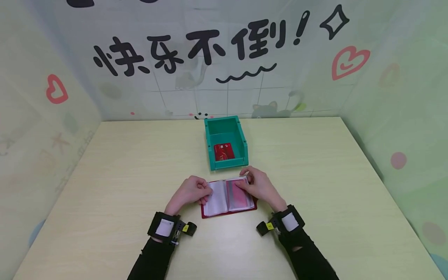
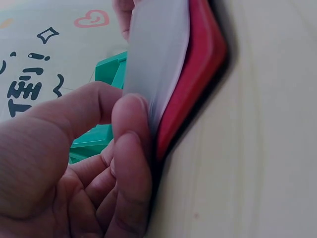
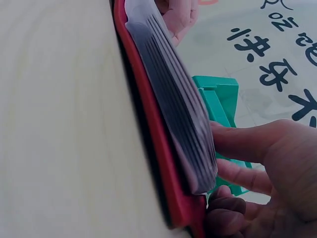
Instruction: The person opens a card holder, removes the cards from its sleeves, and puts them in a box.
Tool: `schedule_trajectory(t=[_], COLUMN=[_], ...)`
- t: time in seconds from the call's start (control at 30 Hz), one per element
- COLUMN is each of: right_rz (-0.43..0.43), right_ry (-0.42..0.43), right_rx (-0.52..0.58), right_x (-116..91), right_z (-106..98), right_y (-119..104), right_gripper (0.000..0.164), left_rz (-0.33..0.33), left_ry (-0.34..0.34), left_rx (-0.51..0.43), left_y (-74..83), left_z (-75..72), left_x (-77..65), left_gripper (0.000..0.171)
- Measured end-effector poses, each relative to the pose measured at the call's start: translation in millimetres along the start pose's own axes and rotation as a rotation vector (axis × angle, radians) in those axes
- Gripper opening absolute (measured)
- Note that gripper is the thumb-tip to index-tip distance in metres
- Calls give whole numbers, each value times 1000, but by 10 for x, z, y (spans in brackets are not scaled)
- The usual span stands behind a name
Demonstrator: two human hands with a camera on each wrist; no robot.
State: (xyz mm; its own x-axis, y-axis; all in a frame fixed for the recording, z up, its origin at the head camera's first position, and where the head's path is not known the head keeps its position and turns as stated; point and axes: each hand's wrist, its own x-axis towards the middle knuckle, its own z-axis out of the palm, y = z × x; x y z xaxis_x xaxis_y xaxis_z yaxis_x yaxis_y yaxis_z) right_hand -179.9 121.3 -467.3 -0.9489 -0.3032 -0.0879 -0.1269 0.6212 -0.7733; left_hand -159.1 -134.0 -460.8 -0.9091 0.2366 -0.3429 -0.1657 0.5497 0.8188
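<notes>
A red card holder (image 1: pixel 229 198) lies open on the table near the front, its clear sleeves fanned out. My left hand (image 1: pixel 206 193) grips the left stack of sleeves at its outer edge; in the left wrist view its thumb (image 2: pixel 130 144) presses against the white pages (image 2: pixel 158 49) above the red cover (image 2: pixel 198 64). My right hand (image 1: pixel 245 182) pinches the right stack at its far corner, over a pinkish card in the top sleeve. The right wrist view has those fingers (image 3: pixel 237 144) on the sleeve stack (image 3: pixel 173 104).
A green open-fronted bin (image 1: pixel 210 136) stands just behind the card holder, with a red card (image 1: pixel 224 151) lying flat inside. It also shows in the wrist views as the bin (image 2: pixel 106 72) and the bin (image 3: pixel 218 94). Decorated walls enclose the pale wooden table (image 1: pixel 105 175) on three sides.
</notes>
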Motion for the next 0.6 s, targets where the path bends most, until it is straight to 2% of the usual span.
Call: schedule_trajectory(t=[0.17,0.37,0.47,0.6], right_rz=[-54,-123,-128,-117], right_ry=[-15,-103,-127,-111], right_rx=[6,5,-9,-34], right_x=[-5,-29,-30,-14], right_z=[-5,-107,-122,-80], right_y=[60,78,69,55], right_gripper=[31,43,46,47], left_rz=[-9,-21,-16,-16], left_ry=[-3,-3,-5,-1], left_rx=[-4,-4,-4,-4], left_y=[4,2,4,10], left_z=[10,7,7,5], left_x=[0,12,8,8], left_gripper=[18,17,17,17])
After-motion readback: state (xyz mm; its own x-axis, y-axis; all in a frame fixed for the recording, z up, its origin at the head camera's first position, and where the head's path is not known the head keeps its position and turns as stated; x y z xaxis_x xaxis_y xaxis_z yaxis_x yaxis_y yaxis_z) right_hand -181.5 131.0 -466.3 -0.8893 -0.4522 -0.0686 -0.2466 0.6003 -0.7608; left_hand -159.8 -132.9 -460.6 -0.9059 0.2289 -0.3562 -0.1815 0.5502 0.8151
